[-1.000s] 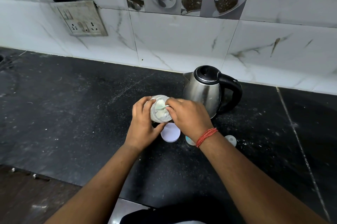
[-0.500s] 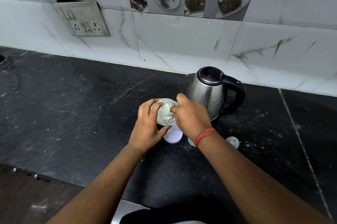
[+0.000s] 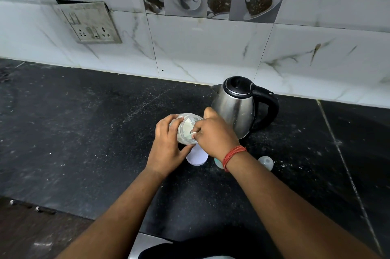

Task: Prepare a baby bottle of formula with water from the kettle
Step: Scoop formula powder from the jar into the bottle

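Note:
My left hand (image 3: 166, 149) grips a clear jar of white powder (image 3: 185, 126), held tilted above the black counter (image 3: 84, 132) with its open mouth turned toward my right hand. My right hand (image 3: 213, 134) pinches a small pale green scoop (image 3: 191, 134) at the jar's mouth, its bowl inside the powder. Just behind my right hand, the steel kettle (image 3: 236, 111) with black lid and handle stands upright, lid closed. A white round object (image 3: 197, 158) sits on the counter under the jar, partly hidden; I cannot tell whether it is a lid or the bottle.
A clear dome cap (image 3: 266, 162) and a teal piece (image 3: 218, 163) lie on the counter by my right wrist. A socket plate (image 3: 88, 24) hangs on the tiled wall at the left. Powder specks dust the counter. The counter's front edge runs along the lower left.
The jar has tipped further sideways toward my right hand, and my right fingers with the scoop have pushed deeper into its mouth. The kettle and the small parts have not moved.

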Action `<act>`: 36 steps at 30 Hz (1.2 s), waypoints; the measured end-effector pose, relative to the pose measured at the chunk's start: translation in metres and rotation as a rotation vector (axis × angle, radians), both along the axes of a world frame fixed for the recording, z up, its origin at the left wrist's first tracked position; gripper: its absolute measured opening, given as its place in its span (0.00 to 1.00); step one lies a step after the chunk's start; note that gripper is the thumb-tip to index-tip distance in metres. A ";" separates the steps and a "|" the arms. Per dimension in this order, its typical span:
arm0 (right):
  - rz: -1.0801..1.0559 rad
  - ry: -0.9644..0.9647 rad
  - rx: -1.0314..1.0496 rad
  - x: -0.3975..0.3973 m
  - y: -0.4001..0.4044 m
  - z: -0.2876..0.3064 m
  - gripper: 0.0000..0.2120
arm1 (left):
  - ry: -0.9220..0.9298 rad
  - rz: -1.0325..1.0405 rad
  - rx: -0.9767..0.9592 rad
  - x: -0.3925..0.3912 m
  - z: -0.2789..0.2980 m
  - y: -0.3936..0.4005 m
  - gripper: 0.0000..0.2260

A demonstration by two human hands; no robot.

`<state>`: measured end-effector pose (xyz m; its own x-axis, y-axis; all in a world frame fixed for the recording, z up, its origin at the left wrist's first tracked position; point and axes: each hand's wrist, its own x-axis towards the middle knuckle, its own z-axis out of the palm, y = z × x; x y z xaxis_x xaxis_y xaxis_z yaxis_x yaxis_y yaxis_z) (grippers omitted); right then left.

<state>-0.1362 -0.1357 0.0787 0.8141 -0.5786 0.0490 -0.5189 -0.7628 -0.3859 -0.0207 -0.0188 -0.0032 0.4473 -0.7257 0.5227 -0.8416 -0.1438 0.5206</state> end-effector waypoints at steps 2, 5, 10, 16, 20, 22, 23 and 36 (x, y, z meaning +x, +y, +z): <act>-0.055 -0.062 0.121 0.002 -0.003 -0.001 0.04 | 0.008 0.016 -0.003 0.000 0.000 -0.001 0.37; -0.148 -0.187 0.226 0.004 -0.007 -0.001 0.03 | 0.065 0.049 0.000 0.001 -0.002 -0.001 0.39; -0.235 -0.292 0.338 0.002 -0.009 -0.004 0.04 | 0.185 0.078 0.000 0.005 -0.006 0.001 0.39; -0.341 -0.395 0.548 0.009 -0.001 -0.015 0.05 | 0.310 0.077 -0.010 0.007 -0.009 0.010 0.36; -0.395 -0.432 0.730 0.013 0.009 -0.016 0.05 | 0.339 0.088 0.006 0.012 -0.014 0.018 0.36; -0.402 -0.432 0.776 0.017 0.014 -0.019 0.05 | 0.357 0.099 0.013 0.016 -0.017 0.021 0.35; -0.406 -0.429 0.797 0.018 0.016 -0.020 0.05 | 0.368 0.106 0.018 0.018 -0.019 0.023 0.35; -0.513 -0.427 0.968 0.036 0.026 -0.043 0.07 | 0.607 0.120 0.135 0.031 -0.039 0.031 0.37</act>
